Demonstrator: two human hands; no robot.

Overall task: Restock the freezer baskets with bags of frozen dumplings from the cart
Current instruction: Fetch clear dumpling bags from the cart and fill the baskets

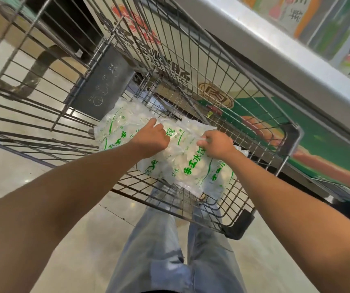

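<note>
Several clear bags of frozen dumplings [187,166] with green print lie piled on the bottom of a wire shopping cart [231,210]. Both my arms reach down into the cart. My left hand [151,137] has its fingers curled into the plastic of a bag near the middle of the pile. My right hand [217,144] pinches the plastic of a bag a little to the right. More bags [114,123] lie farther in, by the cart's grey flap.
A chest freezer [275,51] with a steel rim and a printed green side panel stands right beside the cart. The cart's grey plastic seat flap [104,85] leans behind the bags. Tiled floor [89,240] and my legs show below.
</note>
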